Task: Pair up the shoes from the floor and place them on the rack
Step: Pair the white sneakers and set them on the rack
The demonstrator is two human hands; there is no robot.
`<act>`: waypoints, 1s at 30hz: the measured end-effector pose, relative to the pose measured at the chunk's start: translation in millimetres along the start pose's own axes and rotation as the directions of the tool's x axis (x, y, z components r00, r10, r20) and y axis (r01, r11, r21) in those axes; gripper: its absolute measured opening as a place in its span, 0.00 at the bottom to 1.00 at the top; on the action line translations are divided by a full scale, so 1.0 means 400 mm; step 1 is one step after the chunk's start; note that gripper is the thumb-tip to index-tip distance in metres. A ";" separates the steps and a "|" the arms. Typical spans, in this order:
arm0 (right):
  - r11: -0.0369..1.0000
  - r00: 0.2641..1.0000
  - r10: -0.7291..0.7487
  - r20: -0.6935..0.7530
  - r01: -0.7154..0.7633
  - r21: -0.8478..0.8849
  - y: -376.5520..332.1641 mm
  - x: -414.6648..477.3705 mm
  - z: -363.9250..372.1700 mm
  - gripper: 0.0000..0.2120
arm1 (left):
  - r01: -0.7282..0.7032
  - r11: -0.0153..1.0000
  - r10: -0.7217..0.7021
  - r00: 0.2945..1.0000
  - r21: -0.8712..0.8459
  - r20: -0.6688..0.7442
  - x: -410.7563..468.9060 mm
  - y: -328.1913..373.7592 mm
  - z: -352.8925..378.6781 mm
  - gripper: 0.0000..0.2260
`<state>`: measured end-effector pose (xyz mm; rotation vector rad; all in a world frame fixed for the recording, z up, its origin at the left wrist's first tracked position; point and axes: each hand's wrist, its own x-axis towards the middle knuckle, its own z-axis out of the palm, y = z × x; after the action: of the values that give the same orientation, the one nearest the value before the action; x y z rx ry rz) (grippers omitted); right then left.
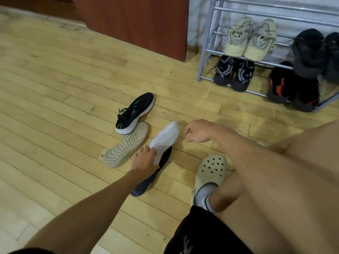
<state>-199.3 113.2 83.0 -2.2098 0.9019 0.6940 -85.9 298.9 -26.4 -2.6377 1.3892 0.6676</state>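
Several shoes lie on the wooden floor in front of me. My left hand point(145, 158) grips the heel end of a white shoe point(166, 138). Under it lies a dark shoe point(146, 184) with its patterned sole showing. A pale shoe point(126, 145) lies sole-up just left of my left hand. Beyond that is a black shoe with green marks and a white sole point(135, 112). My right hand point(198, 131) hovers right of the white shoe's toe, fingers loosely curled, holding nothing. The metal rack point(209, 52) stands at the upper right.
The rack holds a cream pair point(251, 39) and a black pair point(313, 52) on one shelf, and a dark patterned pair point(234, 74) and a black-and-orange pair point(291, 88) below. A red-brown cabinet point(139, 22) stands behind. My foot wears a pale clog point(211, 173).
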 end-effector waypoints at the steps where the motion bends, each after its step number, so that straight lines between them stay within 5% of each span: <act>1: 1.000 1.000 0.000 -0.002 0.000 -0.004 0.004 0.004 0.001 0.18 | -0.032 0.999 0.036 0.995 -0.041 0.089 0.000 0.001 0.015 0.16; 3: 1.000 1.000 -0.002 -0.003 0.002 -0.011 0.012 0.011 0.002 0.18 | -0.025 0.993 0.045 0.984 -0.115 0.175 0.004 0.005 0.032 0.12; 7: 1.000 1.000 0.007 0.025 -0.006 -0.026 0.032 0.019 0.001 0.20 | 0.156 0.979 -0.161 0.986 -0.130 -0.032 0.032 0.006 0.052 0.22; 10: 1.000 0.999 0.011 0.034 -0.011 -0.018 0.042 0.020 -0.007 0.21 | 0.367 0.873 -0.335 0.930 -0.321 0.152 0.060 -0.013 0.038 0.27; 14: 1.000 1.000 0.012 0.021 -0.012 -0.003 0.057 0.010 -0.025 0.17 | 0.376 0.883 -0.277 0.900 -0.280 0.335 0.078 -0.027 0.010 0.10; 16: 1.000 1.000 0.018 0.016 -0.018 0.008 0.063 -0.003 -0.032 0.17 | 0.392 0.861 -0.260 0.887 -0.326 0.381 0.086 -0.028 0.002 0.14; 22: 0.999 0.999 0.036 -0.009 -0.036 0.009 0.051 -0.043 -0.061 0.18 | 0.585 0.597 -0.105 0.735 -0.548 0.670 0.087 0.040 -0.146 0.08; 28: 0.994 0.983 0.048 -0.180 -0.031 0.100 0.050 -0.104 -0.147 0.12 | 0.361 0.507 0.059 0.891 -0.783 0.449 0.091 0.147 -0.369 0.04; 30: 0.988 0.963 0.071 -0.261 -0.032 0.151 0.056 -0.144 -0.199 0.18 | 0.248 0.470 0.134 0.928 -0.847 0.347 0.086 0.206 -0.460 0.09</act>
<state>-234.4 66.6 165.4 -2.1859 1.1104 0.3443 -73.0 174.2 135.1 -2.8653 0.9184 2.2914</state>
